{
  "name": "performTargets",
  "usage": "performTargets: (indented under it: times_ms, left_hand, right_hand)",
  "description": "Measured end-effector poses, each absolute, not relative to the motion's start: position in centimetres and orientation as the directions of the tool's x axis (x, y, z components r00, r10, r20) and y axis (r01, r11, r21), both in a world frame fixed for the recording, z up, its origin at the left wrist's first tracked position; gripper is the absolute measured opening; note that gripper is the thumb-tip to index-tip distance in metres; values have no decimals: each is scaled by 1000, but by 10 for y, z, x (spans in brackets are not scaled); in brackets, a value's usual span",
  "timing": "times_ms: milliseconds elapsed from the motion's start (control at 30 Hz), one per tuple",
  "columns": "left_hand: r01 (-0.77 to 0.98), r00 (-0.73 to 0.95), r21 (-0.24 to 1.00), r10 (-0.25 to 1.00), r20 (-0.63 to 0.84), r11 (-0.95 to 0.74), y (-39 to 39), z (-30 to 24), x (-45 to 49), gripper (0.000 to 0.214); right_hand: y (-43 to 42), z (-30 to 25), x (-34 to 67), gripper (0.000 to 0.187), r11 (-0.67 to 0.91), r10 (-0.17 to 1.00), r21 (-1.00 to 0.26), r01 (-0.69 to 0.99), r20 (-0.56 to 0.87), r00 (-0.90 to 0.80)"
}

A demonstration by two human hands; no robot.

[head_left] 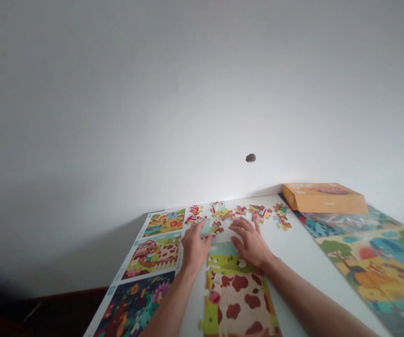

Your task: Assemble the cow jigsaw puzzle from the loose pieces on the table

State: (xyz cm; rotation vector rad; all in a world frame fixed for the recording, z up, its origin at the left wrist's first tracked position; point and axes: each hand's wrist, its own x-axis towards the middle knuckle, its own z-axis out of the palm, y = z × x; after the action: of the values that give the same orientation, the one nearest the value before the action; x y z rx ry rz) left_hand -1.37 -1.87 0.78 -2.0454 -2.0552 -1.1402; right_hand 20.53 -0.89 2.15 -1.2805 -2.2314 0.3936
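Observation:
A partly joined jigsaw puzzle [238,299] lies before me, showing a spotted cow on green grass with a strip of sky along its far edge. Just beyond its far left corner, my left hand [193,248] pinches a pale blue and green puzzle piece [207,228] between thumb and fingers. My right hand [253,243] rests over the far right part of the puzzle, fingers spread and nothing visible in them. Past both hands lie several loose puzzle pieces [260,213] in red, yellow, pink and blue.
Left on the white table [295,267] is a picture sheet [159,252] with three scenes. An orange box [328,199] stands at the back right by a clear plastic bag [338,220]. Another animal puzzle [391,262] spreads along the right. The wall [202,117] rises behind.

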Motion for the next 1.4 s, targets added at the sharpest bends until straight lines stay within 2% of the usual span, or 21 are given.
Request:
performTargets:
  times_ms: [67, 133, 267, 333, 467, 533, 800, 933, 1033, 1133, 1400]
  left_hand:
    - [829, -33, 468, 809, 587, -306, -22, 12, -9, 41]
    - [767, 83, 463, 783, 616, -445, -26, 16, -3, 42]
    - [692, 242, 462, 782, 575, -554, -32, 20, 5, 46]
    - [745, 199, 443, 800, 565, -498, -31, 19, 3, 44]
    - [907, -72, 392, 856, 511, -157, -24, 14, -7, 19]
    - [934, -123, 352, 878, 463, -54, -23, 12, -10, 14]
    - [921, -43, 374, 928, 370, -106, -28, 16, -3, 21]
    - [943, -177, 329, 904, 389, 43, -27, 15, -6, 32]
    - [944, -240, 303, 906, 350, 133, -27, 15, -8, 40]
    - [947, -234, 285, 926, 297, 147, -27, 17, -6, 37]
    - [960, -227, 226, 933, 280, 166, -26, 18, -5, 40]
  right_hand:
    - [-9, 20, 204, 40, 529, 849, -554, 643, 354, -392]
    - [-9, 18, 202, 44, 542, 840, -612, 576, 408, -357]
    - [-6, 12, 201, 38, 518, 855, -706, 484, 438, -277]
    - [-3, 10, 202, 35, 486, 874, -740, 466, 428, -232]
    - [3, 7, 207, 35, 369, 919, -772, 517, 387, -78]
    - [6, 6, 209, 35, 310, 935, -780, 544, 353, -26]
    - [5, 4, 208, 34, 281, 948, -793, 541, 318, -26]
    - [5, 3, 208, 33, 268, 950, -797, 542, 311, -13]
    - [5, 3, 208, 34, 255, 954, -797, 547, 301, -6]
    - [6, 3, 208, 37, 236, 960, -792, 563, 279, -11]
    - [8, 2, 208, 41, 190, 971, -792, 580, 240, 9]
